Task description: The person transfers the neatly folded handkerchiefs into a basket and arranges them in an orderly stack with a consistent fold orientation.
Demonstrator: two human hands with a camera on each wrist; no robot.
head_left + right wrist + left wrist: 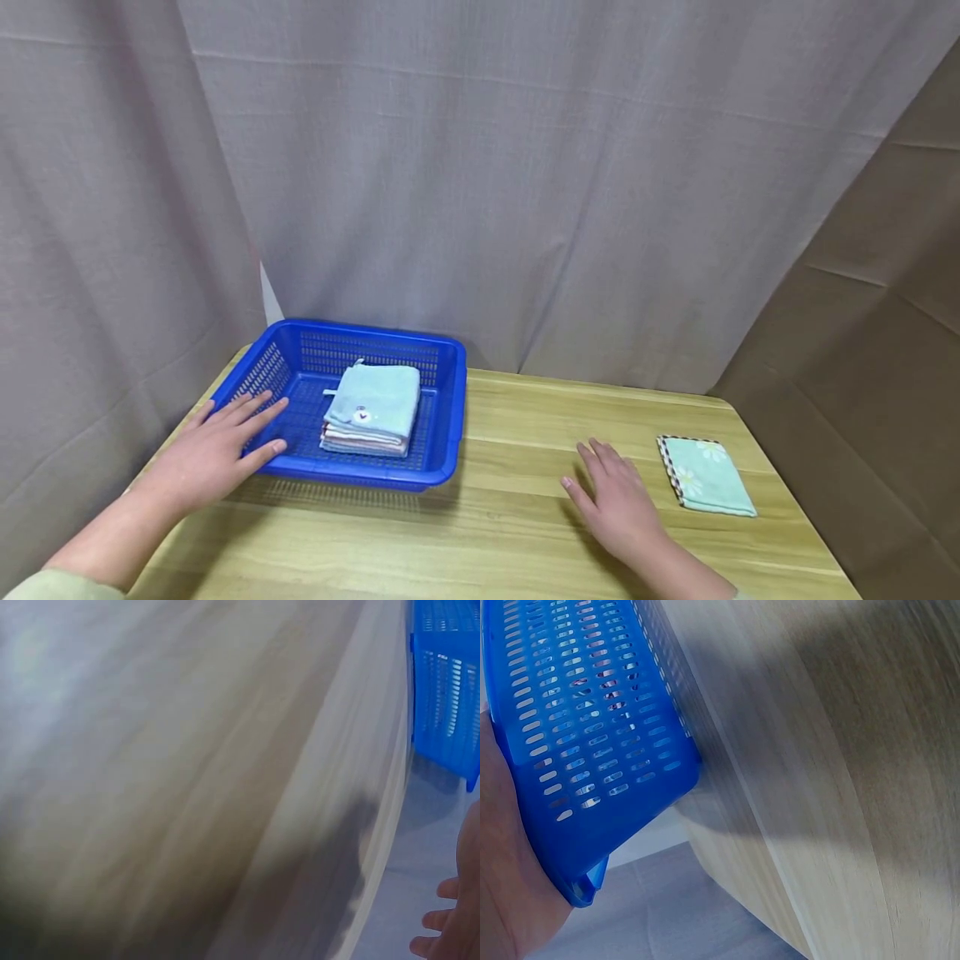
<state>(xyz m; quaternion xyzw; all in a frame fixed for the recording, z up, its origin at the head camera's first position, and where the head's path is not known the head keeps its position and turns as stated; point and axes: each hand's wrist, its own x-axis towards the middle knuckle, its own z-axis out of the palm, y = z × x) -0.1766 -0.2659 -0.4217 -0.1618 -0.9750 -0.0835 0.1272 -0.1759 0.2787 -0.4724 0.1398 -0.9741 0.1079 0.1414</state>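
A blue plastic basket (459,400) with slotted sides stands at the left of the table. Inside it lies a stack of folded towels (378,396), the top one pale blue with a small animal face. My left hand (213,454) spreads its fingers over the basket's front left corner; in the left wrist view the palm is right at the basket's rim (585,892). Over the table to the right, my right hand (618,500) has its fingers extended and holds nothing. Just beyond it on the right lies a folded mint-green towel (708,475) with white flowers and a checked border.
The wooden table (517,467) reaches back to a grey curtain (525,208). A brown panel (862,375) runs along the right edge. More grey cloth (90,250) hangs close along the left side.
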